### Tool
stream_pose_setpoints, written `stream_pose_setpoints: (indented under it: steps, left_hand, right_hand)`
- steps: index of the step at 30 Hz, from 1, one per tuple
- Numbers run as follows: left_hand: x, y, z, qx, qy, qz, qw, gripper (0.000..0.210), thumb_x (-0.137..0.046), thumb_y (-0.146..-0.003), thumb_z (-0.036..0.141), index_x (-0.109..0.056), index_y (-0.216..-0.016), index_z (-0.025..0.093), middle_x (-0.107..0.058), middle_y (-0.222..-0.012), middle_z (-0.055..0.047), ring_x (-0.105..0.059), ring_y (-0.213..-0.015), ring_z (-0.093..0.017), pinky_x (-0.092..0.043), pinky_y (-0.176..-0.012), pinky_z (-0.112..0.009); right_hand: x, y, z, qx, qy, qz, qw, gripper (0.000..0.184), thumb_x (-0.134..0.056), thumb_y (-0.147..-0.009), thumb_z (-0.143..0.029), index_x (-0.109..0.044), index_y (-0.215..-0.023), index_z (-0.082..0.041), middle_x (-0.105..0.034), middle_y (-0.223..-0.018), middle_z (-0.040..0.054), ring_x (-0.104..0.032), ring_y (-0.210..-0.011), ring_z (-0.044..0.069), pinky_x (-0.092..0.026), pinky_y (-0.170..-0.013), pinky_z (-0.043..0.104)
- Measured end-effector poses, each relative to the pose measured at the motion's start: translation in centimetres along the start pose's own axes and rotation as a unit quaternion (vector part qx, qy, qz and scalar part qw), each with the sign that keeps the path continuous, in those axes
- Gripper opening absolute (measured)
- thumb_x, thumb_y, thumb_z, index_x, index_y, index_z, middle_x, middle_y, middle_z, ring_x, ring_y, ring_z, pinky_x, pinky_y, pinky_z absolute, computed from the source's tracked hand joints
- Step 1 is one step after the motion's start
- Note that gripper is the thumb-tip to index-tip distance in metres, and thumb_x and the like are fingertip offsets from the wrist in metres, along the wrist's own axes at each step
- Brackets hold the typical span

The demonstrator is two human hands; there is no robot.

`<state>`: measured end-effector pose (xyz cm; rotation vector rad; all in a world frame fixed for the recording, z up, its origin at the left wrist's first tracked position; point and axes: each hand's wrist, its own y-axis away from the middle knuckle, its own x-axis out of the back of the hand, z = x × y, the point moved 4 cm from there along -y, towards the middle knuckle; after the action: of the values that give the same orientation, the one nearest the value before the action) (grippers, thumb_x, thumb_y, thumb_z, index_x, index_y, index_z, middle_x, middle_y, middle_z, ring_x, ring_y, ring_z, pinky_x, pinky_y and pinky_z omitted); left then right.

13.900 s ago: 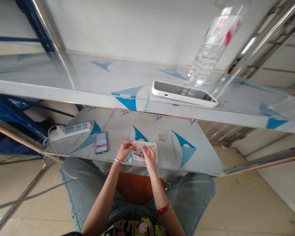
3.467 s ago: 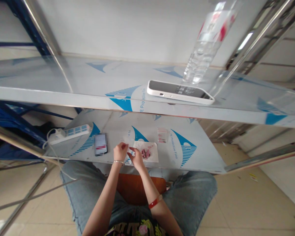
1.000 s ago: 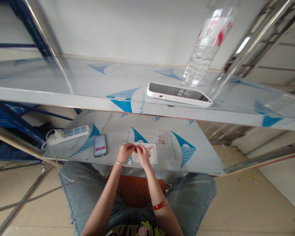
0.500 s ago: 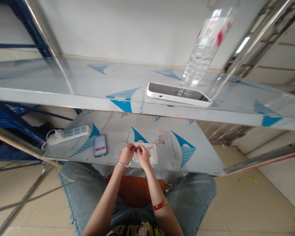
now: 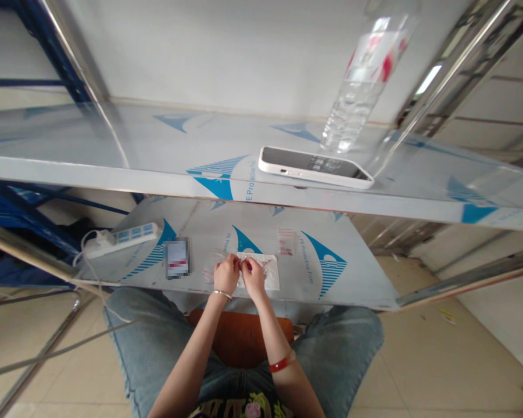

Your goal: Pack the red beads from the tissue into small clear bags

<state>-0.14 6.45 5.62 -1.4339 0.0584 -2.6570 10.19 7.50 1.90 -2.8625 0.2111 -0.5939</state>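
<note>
Fingers of my left hand (image 5: 227, 274) and right hand (image 5: 253, 276) bent inward, tips close together; cannot tell whether closed or gripping. Beneath and right of my right fingers: flat white packet (image 5: 272, 281), rectangular, crinkled, long axis side-to-side. Farther out: clear plastic sachet (image 5: 286, 242).

Blue arrowheads (image 5: 332, 266), part solid, part striped, mark the grey tabletop (image 5: 200, 232) — the tray (image 5: 271, 282) is white, the power strip (image 5: 126, 237) white and blue, the bangle (image 5: 282, 363) red — the jeans (image 5: 143, 325) faded blue.
</note>
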Motion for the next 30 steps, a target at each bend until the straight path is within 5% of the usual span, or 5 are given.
stream_pose_setpoints:
  steps: [8,18,24,30]
  left_hand:
    - [-0.4,-0.3,-0.2,-0.039,0.069,-0.030,0.996,0.018,-0.046,-0.082,0.011,-0.062,-0.086,0.018,-0.070,-0.084,-0.006,-0.064,-0.077,-0.016,-0.040,-0.070,-0.023]
    - [-0.3,0.2,-0.1,0.037,-0.023,-0.018,0.999,0.019,-0.043,-0.086,0.020,-0.061,-0.093,0.018,-0.070,-0.089,-0.009,-0.065,-0.086,-0.022,-0.038,-0.081,-0.032]
    - [0.7,0.2,-0.8,0.072,-0.053,0.053,0.995,0.024,-0.040,-0.089,0.025,-0.061,-0.094,0.017,-0.071,-0.087,-0.008,-0.065,-0.082,-0.021,-0.039,-0.079,-0.031]
    - [1.1,0.0,-0.4,-0.028,0.007,0.073,0.997,0.018,-0.049,-0.084,0.023,-0.066,-0.087,0.020,-0.072,-0.079,-0.003,-0.066,-0.077,-0.017,-0.038,-0.085,-0.031]
  right_hand:
    - [-0.4,-0.1,1.2,-0.036,-0.047,-0.021,0.998,0.030,-0.043,-0.084,-0.043,-0.048,-0.063,-0.021,-0.054,-0.054,-0.0022,-0.052,-0.052,0.015,-0.038,-0.052,0.023]
    - [-0.7,0.1,0.7,-0.025,0.040,-0.022,0.999,0.023,-0.040,-0.085,-0.030,-0.051,-0.067,-0.020,-0.059,-0.063,0.0012,-0.055,-0.061,0.017,-0.037,-0.057,0.024]
    - [-0.2,0.6,-0.3,-0.041,0.087,-0.024,0.995,0.021,-0.043,-0.083,-0.030,-0.053,-0.068,-0.020,-0.058,-0.063,-0.0010,-0.054,-0.060,0.015,-0.034,-0.056,0.023]
    - [0.7,0.7,-0.7,-0.031,0.091,0.069,0.993,0.011,-0.051,-0.078,-0.029,-0.055,-0.077,-0.019,-0.060,-0.074,0.0001,-0.053,-0.061,0.013,-0.038,-0.058,0.023]
